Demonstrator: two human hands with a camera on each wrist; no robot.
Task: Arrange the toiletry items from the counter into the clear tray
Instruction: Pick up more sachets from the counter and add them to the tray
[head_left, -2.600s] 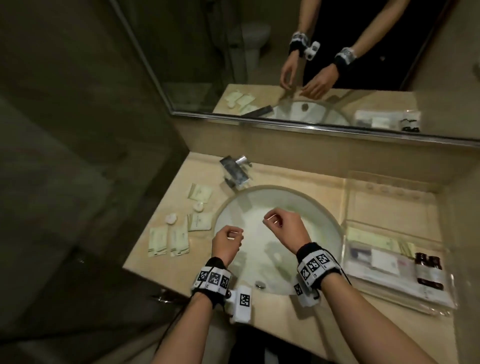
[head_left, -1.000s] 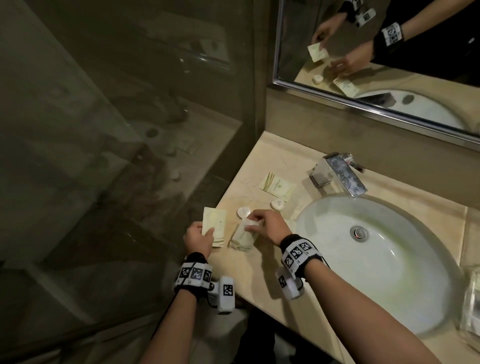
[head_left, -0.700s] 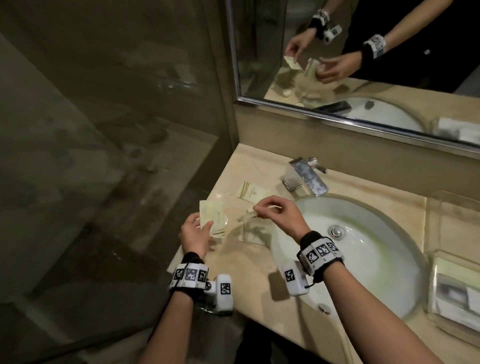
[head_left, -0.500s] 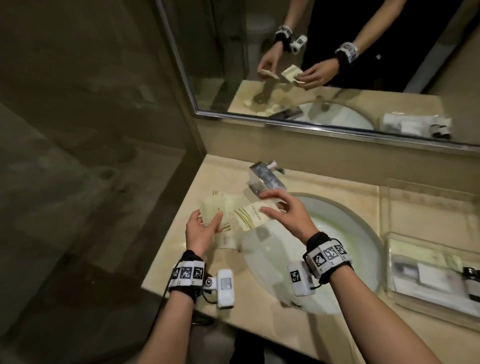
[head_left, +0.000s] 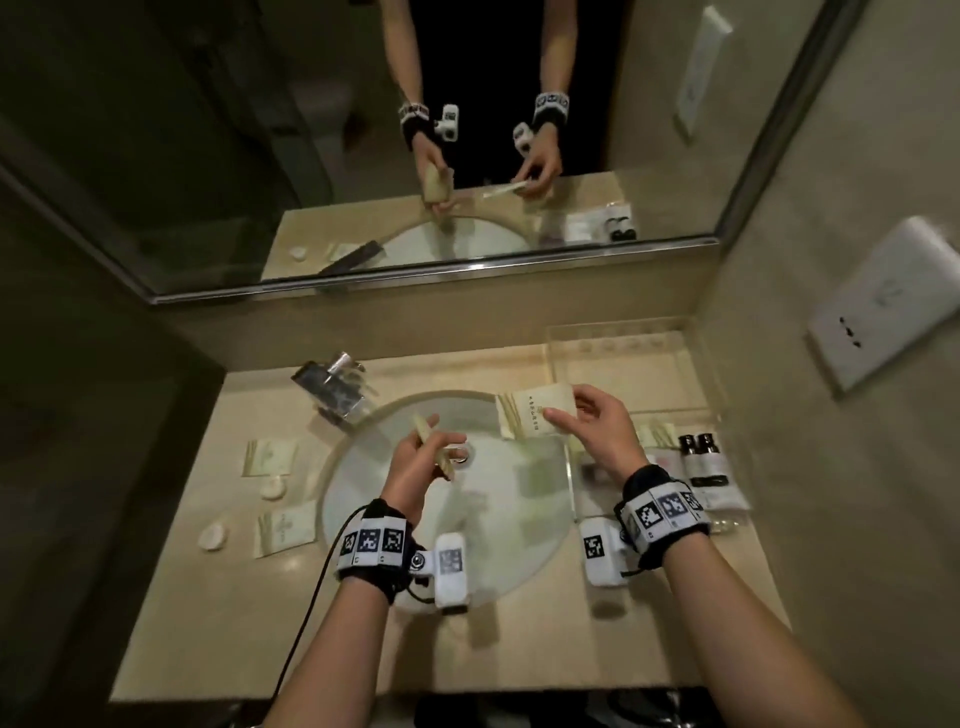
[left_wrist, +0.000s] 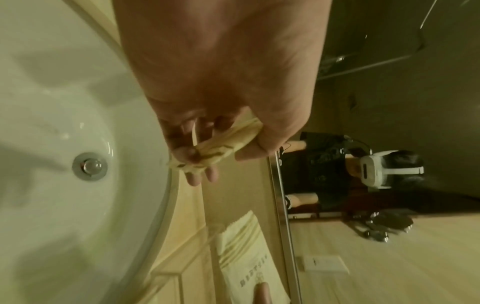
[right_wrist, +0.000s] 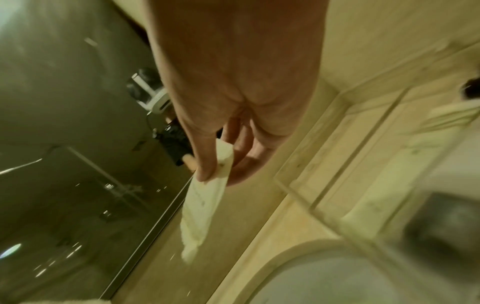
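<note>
My left hand (head_left: 434, 449) grips a small bunch of cream sachets (head_left: 431, 441) above the sink basin; in the left wrist view the sachets (left_wrist: 218, 152) lie between thumb and curled fingers. My right hand (head_left: 563, 410) pinches one flat cream sachet (head_left: 535, 413) by its right edge, just left of the clear tray (head_left: 613, 325). The right wrist view shows that sachet (right_wrist: 205, 205) hanging from thumb and fingers beside the tray wall (right_wrist: 337, 185). The tray's front part holds sachets and two dark bottles (head_left: 698, 457).
Left of the basin (head_left: 447, 519) lie two more sachets (head_left: 270, 457) (head_left: 285, 530) and two round white soaps (head_left: 272, 488) (head_left: 212, 536). A chrome faucet (head_left: 332, 389) stands at the back left. The mirror is behind, a wall with a socket plate (head_left: 883, 306) on the right.
Both hands have carried their sachets rightward across the basin. The right hand's sachet now hangs near the tray's left edge, and the view has swung right.
</note>
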